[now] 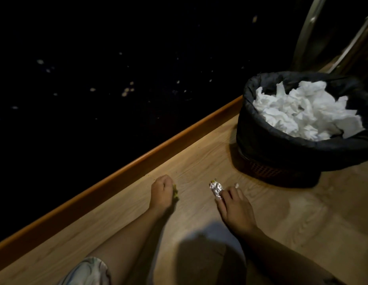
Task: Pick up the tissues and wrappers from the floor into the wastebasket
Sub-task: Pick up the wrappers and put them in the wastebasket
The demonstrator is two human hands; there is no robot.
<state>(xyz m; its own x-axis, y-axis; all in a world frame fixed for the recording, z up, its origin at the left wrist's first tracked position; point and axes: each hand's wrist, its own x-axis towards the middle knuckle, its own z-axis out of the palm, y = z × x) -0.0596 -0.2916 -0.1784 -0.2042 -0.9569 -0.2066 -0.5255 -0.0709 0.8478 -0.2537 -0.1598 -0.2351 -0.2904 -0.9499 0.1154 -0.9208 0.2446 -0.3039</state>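
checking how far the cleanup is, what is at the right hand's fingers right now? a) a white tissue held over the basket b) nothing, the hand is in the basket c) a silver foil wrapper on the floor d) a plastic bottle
c: the right hand reaches down to the wooden floor, its fingers touching a crumpled silver foil wrapper, short of the wastebasket.

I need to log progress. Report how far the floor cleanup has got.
Done: the wastebasket is already heaped with white tissues. In hand: the left hand is closed on a yellowish wrapper, and the right hand touches a foil wrapper on the floor. Left: that foil and a small white scrap beside it.
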